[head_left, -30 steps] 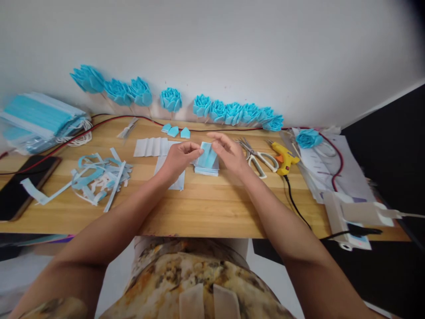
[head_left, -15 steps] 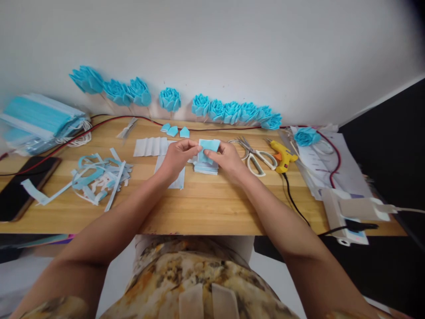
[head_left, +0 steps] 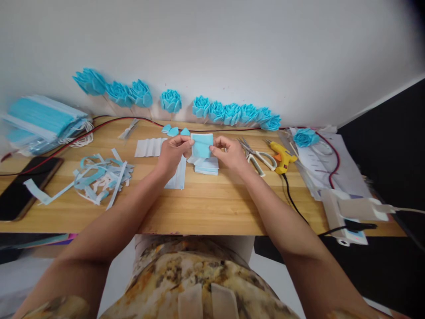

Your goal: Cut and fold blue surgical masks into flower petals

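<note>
Between my hands is a light-blue square of mask fabric (head_left: 202,146), creased across its upper part. My left hand (head_left: 172,153) pinches its left edge with thumb and fingers. My right hand (head_left: 230,153) pinches the right edge. Just below it on the wood lies a stack of cut white-and-blue pieces (head_left: 206,167). A pleated white sheet (head_left: 177,175) lies partly under my left hand, and another pleated sheet (head_left: 150,147) is left of that hand. Behind my hands rest several small pointed blue petals (head_left: 173,131).
Scissors (head_left: 255,155) and a yellow glue gun (head_left: 281,156) lie to the right, near a power strip (head_left: 335,208). Fabric strips (head_left: 99,175), a phone (head_left: 26,188) and a mask pack (head_left: 43,119) are at left. Blue fabric flowers (head_left: 171,101) line the wall.
The blue square has been spread wider and shifted slightly left. My right hand has moved from its face to its right edge. My left hand keeps its pinch.
</note>
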`<state>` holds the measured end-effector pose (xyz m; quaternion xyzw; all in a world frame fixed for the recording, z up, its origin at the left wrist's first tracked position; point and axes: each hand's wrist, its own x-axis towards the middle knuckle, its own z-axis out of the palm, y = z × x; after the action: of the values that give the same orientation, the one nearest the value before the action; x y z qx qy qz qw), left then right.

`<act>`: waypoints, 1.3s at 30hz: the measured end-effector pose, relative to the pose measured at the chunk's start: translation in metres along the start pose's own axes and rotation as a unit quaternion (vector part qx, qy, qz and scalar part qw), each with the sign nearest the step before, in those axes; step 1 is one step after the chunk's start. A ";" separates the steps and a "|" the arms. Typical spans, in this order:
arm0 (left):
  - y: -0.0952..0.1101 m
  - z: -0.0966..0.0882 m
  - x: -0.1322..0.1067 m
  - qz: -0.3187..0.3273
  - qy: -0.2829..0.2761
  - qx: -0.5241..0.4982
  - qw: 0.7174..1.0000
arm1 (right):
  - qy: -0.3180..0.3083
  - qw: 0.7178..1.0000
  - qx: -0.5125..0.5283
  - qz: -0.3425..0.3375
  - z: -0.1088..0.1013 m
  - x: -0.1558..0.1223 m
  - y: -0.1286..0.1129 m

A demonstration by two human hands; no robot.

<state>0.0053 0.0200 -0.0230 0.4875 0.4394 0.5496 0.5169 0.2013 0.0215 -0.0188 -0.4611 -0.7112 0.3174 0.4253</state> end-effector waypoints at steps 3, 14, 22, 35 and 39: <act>0.000 0.000 0.000 -0.002 -0.007 -0.016 1.000 | -0.022 1.000 0.003 -0.001 0.000 0.000 0.002; 0.007 0.008 -0.012 -0.016 -0.067 0.066 0.995 | -0.011 0.999 0.039 -0.032 -0.001 -0.005 -0.003; 0.000 0.012 -0.014 -0.027 -0.092 0.063 0.993 | 0.020 0.999 0.008 -0.046 0.009 -0.008 -0.009; -0.001 0.011 -0.013 -0.048 -0.100 0.128 0.985 | 0.095 0.994 0.052 -0.012 -0.003 -0.001 0.005; -0.001 0.009 -0.013 -0.045 -0.099 0.138 0.984 | 0.095 0.994 0.055 -0.019 -0.003 -0.001 0.005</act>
<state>0.0146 0.0070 -0.0232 0.5861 0.4788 0.4088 0.5101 0.2061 0.0227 -0.0225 -0.4512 -0.6580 0.3025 0.5216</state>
